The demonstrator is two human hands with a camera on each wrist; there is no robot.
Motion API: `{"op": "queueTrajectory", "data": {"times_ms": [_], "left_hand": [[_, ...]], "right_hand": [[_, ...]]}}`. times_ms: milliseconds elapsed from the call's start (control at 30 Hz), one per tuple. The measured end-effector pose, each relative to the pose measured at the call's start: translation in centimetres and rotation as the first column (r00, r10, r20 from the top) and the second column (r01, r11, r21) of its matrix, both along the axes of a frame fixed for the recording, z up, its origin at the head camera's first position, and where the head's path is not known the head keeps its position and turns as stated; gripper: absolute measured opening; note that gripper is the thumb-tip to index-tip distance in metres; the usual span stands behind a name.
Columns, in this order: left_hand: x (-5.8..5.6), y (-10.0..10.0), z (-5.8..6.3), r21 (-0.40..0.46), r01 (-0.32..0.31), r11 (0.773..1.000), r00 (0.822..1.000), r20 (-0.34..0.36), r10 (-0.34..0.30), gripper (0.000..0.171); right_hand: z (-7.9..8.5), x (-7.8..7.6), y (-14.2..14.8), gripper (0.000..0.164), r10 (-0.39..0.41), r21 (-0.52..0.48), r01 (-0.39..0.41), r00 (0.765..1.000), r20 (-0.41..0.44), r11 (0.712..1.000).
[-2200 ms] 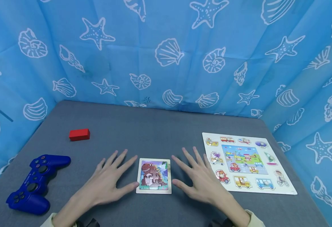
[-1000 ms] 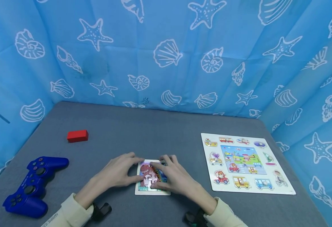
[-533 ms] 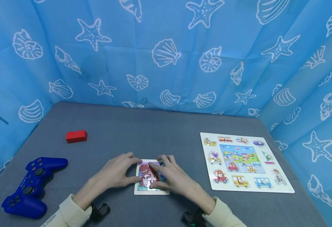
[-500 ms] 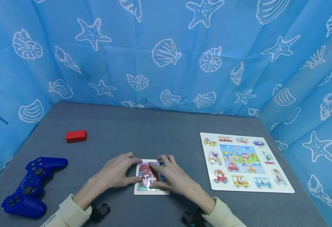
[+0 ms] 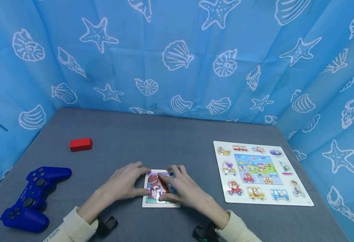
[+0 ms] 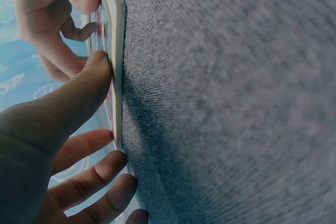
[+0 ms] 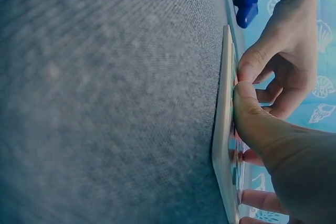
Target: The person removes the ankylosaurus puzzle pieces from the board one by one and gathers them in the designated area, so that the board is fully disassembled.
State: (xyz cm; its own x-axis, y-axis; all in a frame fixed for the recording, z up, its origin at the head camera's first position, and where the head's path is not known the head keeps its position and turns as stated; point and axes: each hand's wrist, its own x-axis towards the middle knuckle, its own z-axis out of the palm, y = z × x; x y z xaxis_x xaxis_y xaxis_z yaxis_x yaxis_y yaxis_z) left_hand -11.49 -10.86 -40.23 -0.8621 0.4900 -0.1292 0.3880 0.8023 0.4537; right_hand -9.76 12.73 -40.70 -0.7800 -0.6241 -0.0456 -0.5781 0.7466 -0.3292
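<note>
A small framed jigsaw puzzle [image 5: 155, 192] with a red-brown dinosaur lies on the grey table. My left hand [image 5: 121, 184] rests at its left side, with the thumb on the pale frame and a fingertip at the far left corner. Spread bent over the picture's right half is my right hand [image 5: 186, 187], whose thumb and index fingertip touch the pieces. Under that hand part of the picture is hidden. Seen from the left wrist, the frame [image 6: 117, 77] lies flat and my left thumb [image 6: 92, 80] presses its near edge. In the right wrist view my right thumb [image 7: 249, 106] touches the puzzle's top.
To the left lie a blue game controller [image 5: 34, 198] and, farther back, a red block [image 5: 81, 144]. A white peg puzzle board [image 5: 237, 198] with vehicle pictures lies on the right. A blue curtain [image 5: 152, 60] with shells and starfish hangs behind the table.
Both hands were spread flat on either side of the puzzle; they have come inward onto it, the right one over the picture. During the last second they have stayed nearly still.
</note>
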Motion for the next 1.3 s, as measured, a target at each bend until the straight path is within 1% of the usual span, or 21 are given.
{"op": "queueTrajectory", "data": {"times_ms": [167, 300, 433, 567, 733, 800, 867, 1000, 1100, 1167, 1300], "left_hand": [[0.06, 0.01, 0.09, 0.0, -0.005, 1.0, 1.0, 0.003, 0.005, 0.066], [-0.02, -0.05, 0.16, 0.019, -0.011, 1.0, 1.0, 0.018, 0.011, 0.063], [-0.39, 0.15, 0.14, 0.026, -0.024, 0.999, 0.999, 0.028, 0.023, 0.052], [-0.54, 0.6, 0.23, 0.009, -0.042, 0.999, 0.999, 0.015, 0.042, 0.04], [-0.4, 0.91, 0.29, 0.006, -0.06, 0.998, 0.998, 0.005, 0.06, 0.037], [-0.36, 0.93, 0.3, 0.009, -0.067, 0.998, 0.998, 0.011, 0.067, 0.039], [-0.32, 0.9, 0.34, 0.013, -0.066, 0.998, 0.998, 0.023, 0.065, 0.045], [-0.2, 0.73, 0.42, 0.023, -0.042, 0.999, 0.998, 0.04, 0.041, 0.062], [-0.12, 0.57, 0.45, 0.036, -0.019, 0.999, 0.999, 0.041, 0.017, 0.072], [-0.08, 0.48, 0.44, 0.042, -0.007, 0.999, 0.999, 0.041, 0.005, 0.075], [-0.1, 0.38, 0.36, 0.045, 0.003, 0.999, 0.999, 0.034, -0.005, 0.074]], "right_hand": [[0.08, 0.07, -0.12, 0.064, -0.003, 0.0, 0.003, 1.0, 0.009, 1.0], [0.07, 0.04, -0.29, 0.064, -0.01, -0.013, 0.01, 1.0, 0.027, 1.0], [-0.01, -0.07, -0.42, 0.065, -0.011, -0.029, 0.013, 0.999, 0.047, 1.0], [-0.06, -0.2, -0.42, 0.067, -0.01, -0.05, 0.015, 0.996, 0.088, 0.999], [-0.12, -0.26, -0.29, 0.076, -0.019, -0.093, 0.032, 0.99, 0.139, 0.995], [-0.06, -0.24, -0.24, 0.081, -0.031, -0.101, 0.046, 0.988, 0.152, 0.994], [0.08, -0.24, -0.19, 0.088, -0.036, -0.1, 0.053, 0.985, 0.168, 0.994], [0.49, -0.31, -0.05, 0.097, -0.036, -0.088, 0.054, 0.98, 0.196, 0.995], [0.64, -0.42, -0.01, 0.094, -0.036, -0.097, 0.057, 0.977, 0.212, 0.994], [0.72, -0.47, -0.06, 0.091, -0.042, -0.104, 0.065, 0.976, 0.212, 0.992], [0.85, -0.44, -0.31, 0.085, -0.062, -0.092, 0.082, 0.977, 0.202, 0.992]]}}
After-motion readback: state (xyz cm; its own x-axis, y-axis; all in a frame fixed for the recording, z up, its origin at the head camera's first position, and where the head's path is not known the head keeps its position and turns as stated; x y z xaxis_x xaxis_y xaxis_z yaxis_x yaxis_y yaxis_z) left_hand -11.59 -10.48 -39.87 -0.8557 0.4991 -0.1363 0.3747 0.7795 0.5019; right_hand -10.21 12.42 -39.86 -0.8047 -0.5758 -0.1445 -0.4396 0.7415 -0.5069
